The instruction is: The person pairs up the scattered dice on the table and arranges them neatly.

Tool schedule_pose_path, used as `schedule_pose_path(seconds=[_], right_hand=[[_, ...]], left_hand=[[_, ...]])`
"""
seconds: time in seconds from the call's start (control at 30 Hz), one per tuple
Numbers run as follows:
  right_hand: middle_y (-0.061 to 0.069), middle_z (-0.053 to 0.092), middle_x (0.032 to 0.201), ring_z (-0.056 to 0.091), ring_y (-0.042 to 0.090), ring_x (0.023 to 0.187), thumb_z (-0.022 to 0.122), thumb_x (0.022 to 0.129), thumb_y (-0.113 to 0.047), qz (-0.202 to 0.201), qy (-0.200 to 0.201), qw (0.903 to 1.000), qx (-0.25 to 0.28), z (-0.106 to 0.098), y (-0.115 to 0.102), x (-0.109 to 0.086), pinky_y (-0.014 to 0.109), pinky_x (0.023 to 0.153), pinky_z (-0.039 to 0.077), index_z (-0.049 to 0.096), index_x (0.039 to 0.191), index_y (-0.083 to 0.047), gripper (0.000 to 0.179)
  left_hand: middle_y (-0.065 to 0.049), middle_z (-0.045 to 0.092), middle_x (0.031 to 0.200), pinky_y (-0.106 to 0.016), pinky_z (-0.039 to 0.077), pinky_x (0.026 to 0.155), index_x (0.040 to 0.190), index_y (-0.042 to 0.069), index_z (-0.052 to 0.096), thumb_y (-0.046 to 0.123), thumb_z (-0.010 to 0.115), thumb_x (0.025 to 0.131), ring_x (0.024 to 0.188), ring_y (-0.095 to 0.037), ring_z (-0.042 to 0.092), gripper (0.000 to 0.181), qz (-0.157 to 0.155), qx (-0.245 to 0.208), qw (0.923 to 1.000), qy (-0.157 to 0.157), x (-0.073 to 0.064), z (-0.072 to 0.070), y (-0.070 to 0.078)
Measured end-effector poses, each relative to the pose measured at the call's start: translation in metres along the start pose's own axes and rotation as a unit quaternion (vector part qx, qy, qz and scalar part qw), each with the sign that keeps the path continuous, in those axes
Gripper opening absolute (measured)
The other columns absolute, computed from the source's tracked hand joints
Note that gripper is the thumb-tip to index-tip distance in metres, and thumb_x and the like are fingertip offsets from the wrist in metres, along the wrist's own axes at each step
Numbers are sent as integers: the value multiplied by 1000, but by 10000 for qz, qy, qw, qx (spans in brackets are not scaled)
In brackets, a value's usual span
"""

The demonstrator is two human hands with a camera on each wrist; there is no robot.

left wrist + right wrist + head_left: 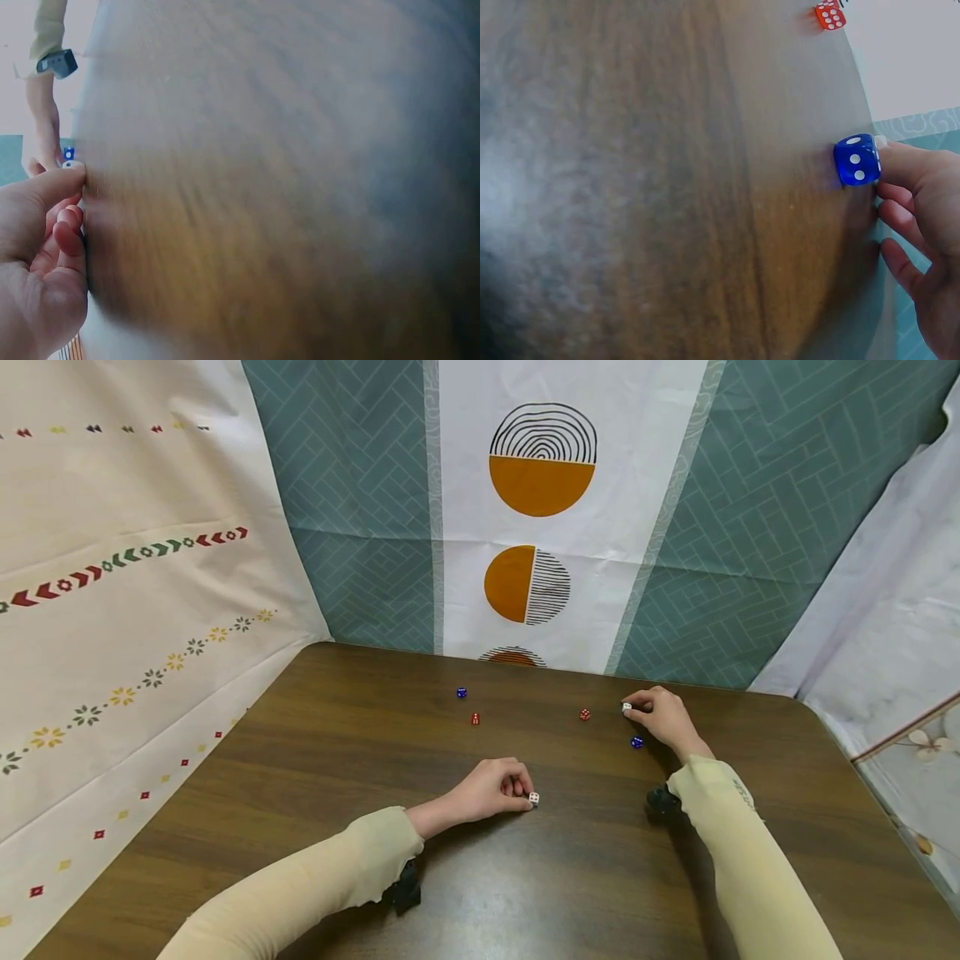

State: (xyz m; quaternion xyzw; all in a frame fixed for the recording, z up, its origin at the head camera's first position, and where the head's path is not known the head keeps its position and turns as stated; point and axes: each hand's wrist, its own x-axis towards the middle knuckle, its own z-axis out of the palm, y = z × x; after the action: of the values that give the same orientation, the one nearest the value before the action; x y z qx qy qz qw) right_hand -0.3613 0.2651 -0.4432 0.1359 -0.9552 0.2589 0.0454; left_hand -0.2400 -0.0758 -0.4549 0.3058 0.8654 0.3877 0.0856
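Note:
Over the middle of the table my left hand [491, 791] pinches a white die [534, 798] between thumb and fingers. Seen from the left wrist, only a bit of that white die [69, 164] shows beyond the thumb tip. Farther back on the right, my right hand [662, 717] pinches another white die [627, 707] at its fingertips. A blue die [637, 742] sits on the table just in front of the right hand. In the right wrist view this blue die [857, 160] overlaps the thumb tip. To the left of the right hand lies a red die [585, 714].
Toward the back of the brown wooden table [360, 727] sit a second blue die [461, 692] and a second red die [476, 719], close together. A patterned curtain [360, 527] hangs along the back edge. Another cloth [150, 610] hangs on the left.

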Motion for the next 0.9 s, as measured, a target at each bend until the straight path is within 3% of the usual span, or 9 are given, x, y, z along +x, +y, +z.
schedule_pose_path(seconds=[0.27,0.47,0.67,0.9], right_hand=[[24,61,114,58,39,104,66,95,-17,102,208,9997,82,2,2,-4,54,90,47,71,116,-4,25],[21,64,110,58,35,100,68,94,-20,53,473,9987,175,-7,-8,-6,50,86,48,72,112,-4,24],[18,66,113,61,33,100,67,95,-24,-16,606,9976,343,-13,-26,-12,47,83,49,72,114,-7,25],[12,72,106,64,26,90,71,92,-24,-150,686,9960,548,-6,-60,-32,32,71,50,73,112,-10,25]], left_hand=[[0,59,85,-16,43,64,91,13,69,14,77,86,67,-2,48,9,18,-44,10000,-6,0,0,-1],[-1,60,85,-16,43,64,91,12,69,14,77,86,67,-2,48,10,24,-51,10000,-2,1,0,-1],[-1,59,85,-16,43,64,90,12,69,14,77,86,68,-2,48,10,13,-20,10000,-1,1,0,0],[-1,59,85,-16,43,64,90,12,68,14,77,86,68,-2,48,10,-19,31,10000,-7,0,0,2]])
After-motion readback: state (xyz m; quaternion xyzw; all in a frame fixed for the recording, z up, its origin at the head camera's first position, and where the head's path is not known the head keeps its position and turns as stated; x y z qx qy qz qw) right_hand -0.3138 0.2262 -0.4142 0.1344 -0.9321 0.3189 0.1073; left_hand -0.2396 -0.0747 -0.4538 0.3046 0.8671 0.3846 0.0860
